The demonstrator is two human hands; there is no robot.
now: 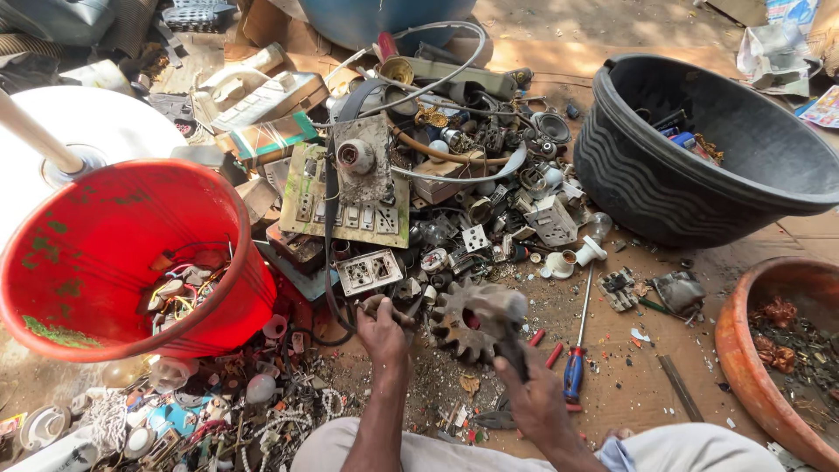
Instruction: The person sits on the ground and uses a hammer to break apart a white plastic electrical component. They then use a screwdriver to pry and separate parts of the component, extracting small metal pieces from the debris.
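Now hammer (495,316) gripped in right-hand fingers (523,385); head over gear (463,328).

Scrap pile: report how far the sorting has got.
Already sorted, it seems: wires and small parts lie in the red bucket, a few pieces in the black tub, coppery scraps in the clay bowl. In hand: the right hand holds a hammer over a rusty gear; the left hand grips a small piece. Left: the large heap of switchboards and sockets.

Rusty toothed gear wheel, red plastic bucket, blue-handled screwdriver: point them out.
Rusty toothed gear wheel (456,332), head view, left teeth.
Red plastic bucket (105,236), head view, inner wall.
Blue-handled screwdriver (573,371), head view, blue grip.
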